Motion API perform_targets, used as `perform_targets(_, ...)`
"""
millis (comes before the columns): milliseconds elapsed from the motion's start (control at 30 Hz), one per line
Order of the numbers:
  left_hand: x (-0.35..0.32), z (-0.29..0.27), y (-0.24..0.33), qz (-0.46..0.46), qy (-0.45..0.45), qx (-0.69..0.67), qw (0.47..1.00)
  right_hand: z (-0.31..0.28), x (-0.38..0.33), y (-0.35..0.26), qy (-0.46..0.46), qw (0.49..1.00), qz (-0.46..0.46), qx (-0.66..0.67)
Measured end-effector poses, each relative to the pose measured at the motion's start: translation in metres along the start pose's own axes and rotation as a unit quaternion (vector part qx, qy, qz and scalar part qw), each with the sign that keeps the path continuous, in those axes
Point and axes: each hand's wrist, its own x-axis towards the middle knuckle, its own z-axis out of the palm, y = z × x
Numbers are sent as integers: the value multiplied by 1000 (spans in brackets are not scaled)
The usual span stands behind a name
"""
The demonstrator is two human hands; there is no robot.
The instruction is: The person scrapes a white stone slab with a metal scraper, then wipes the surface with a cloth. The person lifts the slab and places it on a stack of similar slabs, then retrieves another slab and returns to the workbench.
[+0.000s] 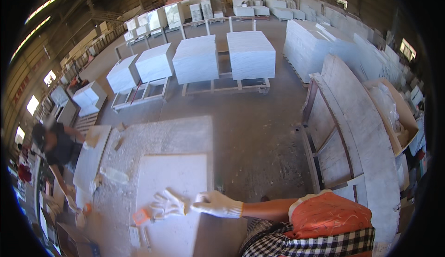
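My right hand, in a white knit work glove, reaches leftward over the right edge of a pale flat slab. Its fingers are curled together, and I cannot make out whether anything is between them. Just left of its fingertips lies another white glove, fingers spread, with no arm visible in it. Beside that glove sits a small orange block-like object. Two short narrow strips lie below it on the slab. My left hand does not show.
A wide dusty worktop surrounds the slab, holding a clear plastic bottle. A co-worker bends over the left side. Stacked white slabs stand on frames ahead. At right rise a leaning curved slab and an open cardboard box.
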Motion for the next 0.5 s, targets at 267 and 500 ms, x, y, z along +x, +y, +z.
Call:
perform_targets(267,-10,145,-23,3,-31,36,999,-207,-51,99,315,916,-33,245)
perform_targets(500,-7,243,-48,-12,-59,55,997,-362,-84,146,472,803,-13,364)
